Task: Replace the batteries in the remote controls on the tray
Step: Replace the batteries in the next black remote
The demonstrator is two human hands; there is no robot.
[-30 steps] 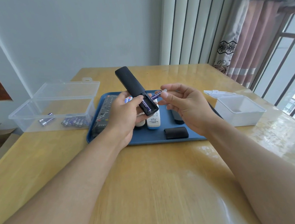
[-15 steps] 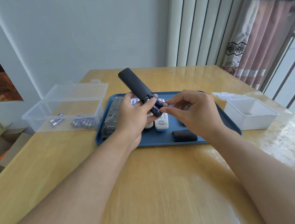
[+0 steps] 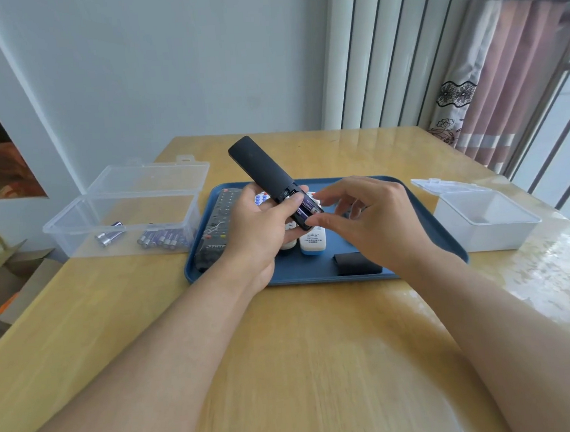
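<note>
Left hand [image 3: 257,231] gripped a black remote [image 3: 267,176] above blue tray [image 3: 424,225], right hand [image 3: 369,222] touched its purple battery [image 3: 307,209]

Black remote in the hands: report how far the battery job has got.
Done: the black remote is open, purple batteries seated in its bay. In hand: left hand grips it, right hand fingers press at the bay's end. Left: refit the black cover lying on the tray; the other remotes lie untouched.

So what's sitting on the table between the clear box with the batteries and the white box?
The blue tray lies between the clear box and the white box, carrying remotes and a loose black cover, seen in the head view.
</note>
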